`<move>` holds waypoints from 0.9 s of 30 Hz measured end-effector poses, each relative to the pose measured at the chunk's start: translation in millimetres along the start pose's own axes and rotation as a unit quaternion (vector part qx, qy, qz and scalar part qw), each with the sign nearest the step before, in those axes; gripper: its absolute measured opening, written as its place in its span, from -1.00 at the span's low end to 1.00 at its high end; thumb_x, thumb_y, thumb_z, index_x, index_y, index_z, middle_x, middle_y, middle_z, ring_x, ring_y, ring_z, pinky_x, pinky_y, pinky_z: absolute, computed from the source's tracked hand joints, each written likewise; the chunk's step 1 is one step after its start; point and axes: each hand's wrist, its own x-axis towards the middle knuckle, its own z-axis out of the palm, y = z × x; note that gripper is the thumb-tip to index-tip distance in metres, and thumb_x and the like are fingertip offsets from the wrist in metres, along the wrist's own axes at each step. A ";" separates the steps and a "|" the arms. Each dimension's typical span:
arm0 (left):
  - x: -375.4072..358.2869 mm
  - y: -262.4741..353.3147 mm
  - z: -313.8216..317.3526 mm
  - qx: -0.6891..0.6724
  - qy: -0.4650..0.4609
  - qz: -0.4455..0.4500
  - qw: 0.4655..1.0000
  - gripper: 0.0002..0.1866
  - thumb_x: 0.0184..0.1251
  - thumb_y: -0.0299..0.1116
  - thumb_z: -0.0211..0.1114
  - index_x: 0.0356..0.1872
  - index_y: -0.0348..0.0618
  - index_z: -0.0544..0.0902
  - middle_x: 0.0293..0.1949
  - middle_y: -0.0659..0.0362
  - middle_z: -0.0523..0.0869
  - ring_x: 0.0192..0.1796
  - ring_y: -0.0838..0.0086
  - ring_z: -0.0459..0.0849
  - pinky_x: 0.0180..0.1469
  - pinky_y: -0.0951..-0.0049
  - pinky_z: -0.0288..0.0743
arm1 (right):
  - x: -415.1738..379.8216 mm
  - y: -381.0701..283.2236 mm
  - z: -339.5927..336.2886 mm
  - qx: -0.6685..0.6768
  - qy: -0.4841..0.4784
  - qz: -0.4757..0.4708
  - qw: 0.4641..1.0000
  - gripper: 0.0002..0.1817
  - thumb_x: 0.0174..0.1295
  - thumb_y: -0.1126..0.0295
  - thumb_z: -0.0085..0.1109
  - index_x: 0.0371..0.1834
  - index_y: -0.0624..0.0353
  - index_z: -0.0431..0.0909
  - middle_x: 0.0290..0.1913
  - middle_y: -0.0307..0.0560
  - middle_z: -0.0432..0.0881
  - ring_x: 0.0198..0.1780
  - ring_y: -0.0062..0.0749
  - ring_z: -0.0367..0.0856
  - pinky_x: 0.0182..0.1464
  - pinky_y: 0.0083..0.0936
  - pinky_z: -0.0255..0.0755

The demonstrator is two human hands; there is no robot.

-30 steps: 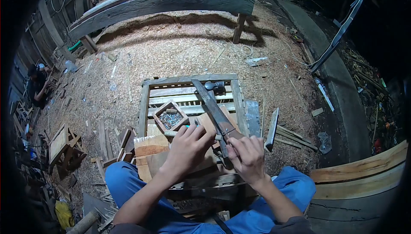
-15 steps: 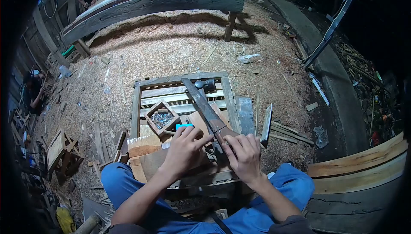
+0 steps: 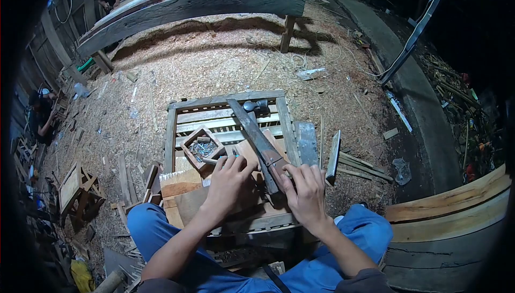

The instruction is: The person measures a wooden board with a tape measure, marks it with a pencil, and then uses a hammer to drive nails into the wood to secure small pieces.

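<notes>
Sawdust (image 3: 225, 62) covers the ground, and a long dark plank (image 3: 193, 6) rests on supports across the top of the view. In front of the seated person lies a slatted wooden pallet (image 3: 174, 132), serving as a worktop. A long dark metal blade (image 3: 255, 135) lies diagonally across it, running from the far rail toward the person. A hammer (image 3: 256, 105) rests near the blade's far end. A small square wooden box of nails (image 3: 202, 147) sits on the slats left of the blade. The left hand (image 3: 228, 183) is curled shut around a small turquoise object, mostly hidden. The right hand (image 3: 306, 191) pinches the blade's near end with its fingers.
</notes>
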 end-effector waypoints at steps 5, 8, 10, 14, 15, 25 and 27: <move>-2.5 -3.0 4.3 0.011 -0.015 0.010 1.000 -0.44 0.21 -0.41 0.42 0.31 -0.01 0.65 0.17 0.03 0.63 0.31 0.13 0.57 0.38 0.12 0.40 | -1.5 0.0 4.7 0.007 0.005 -0.002 1.000 -0.75 0.40 0.35 0.34 0.09 0.11 0.68 -0.17 -0.10 0.58 -0.09 -0.12 0.50 0.02 -0.15 0.29; -6.7 -3.9 6.5 -0.017 0.008 0.006 1.000 -0.40 0.25 -0.40 0.43 0.37 0.00 0.62 0.32 -0.03 0.57 0.37 0.05 0.54 0.39 0.06 0.41 | -3.2 -0.3 5.9 0.016 0.000 -0.001 1.000 -0.75 0.41 0.33 0.33 0.09 0.11 0.68 -0.16 -0.09 0.58 -0.08 -0.11 0.50 0.03 -0.15 0.29; -11.9 -4.4 6.2 -0.033 0.015 -0.005 0.999 -0.46 0.39 -0.39 0.39 0.41 0.03 0.61 0.40 -0.04 0.53 0.38 0.03 0.53 0.39 0.03 0.43 | -3.0 -0.6 5.2 0.027 0.001 0.005 1.000 -0.75 0.42 0.33 0.32 0.09 0.12 0.68 -0.16 -0.08 0.58 -0.08 -0.11 0.50 0.03 -0.14 0.29; -28.8 -2.5 -9.6 -0.100 0.005 -0.042 0.994 -0.38 0.44 -0.25 0.44 0.50 0.05 0.54 0.53 -0.12 0.39 0.46 -0.07 0.47 0.46 -0.01 0.38 | -3.6 -2.5 3.6 0.055 -0.001 0.027 0.998 -0.75 0.43 0.32 0.32 0.09 0.13 0.69 -0.15 -0.06 0.58 -0.07 -0.09 0.50 0.03 -0.13 0.30; -33.1 -1.8 -14.6 -0.120 0.002 -0.055 0.991 -0.33 0.44 -0.19 0.47 0.55 0.06 0.50 0.56 -0.15 0.35 0.48 -0.10 0.44 0.50 -0.01 0.36 | -3.9 -3.6 3.8 0.057 -0.003 0.026 0.998 -0.75 0.43 0.32 0.32 0.09 0.13 0.69 -0.15 -0.06 0.58 -0.07 -0.09 0.50 0.03 -0.13 0.30; -95.1 -28.4 -29.8 -0.093 -0.074 -0.044 0.992 -0.08 0.33 0.21 0.47 0.62 0.03 0.40 0.55 -0.13 0.38 0.57 -0.05 0.36 0.58 -0.04 0.21 | -4.4 -11.3 20.8 0.062 -0.049 -0.008 0.997 -0.71 0.40 0.29 0.37 0.11 0.11 0.74 -0.17 -0.07 0.58 -0.06 -0.10 0.52 0.02 -0.14 0.31; -102.7 -32.5 -29.0 -0.073 -0.075 -0.022 0.994 -0.04 0.26 0.24 0.50 0.61 0.03 0.41 0.52 -0.10 0.43 0.58 -0.02 0.36 0.58 -0.03 0.20 | -3.8 -12.6 27.1 0.058 -0.044 -0.020 0.997 -0.72 0.41 0.29 0.37 0.10 0.12 0.74 -0.17 -0.06 0.58 -0.07 -0.10 0.52 0.02 -0.15 0.31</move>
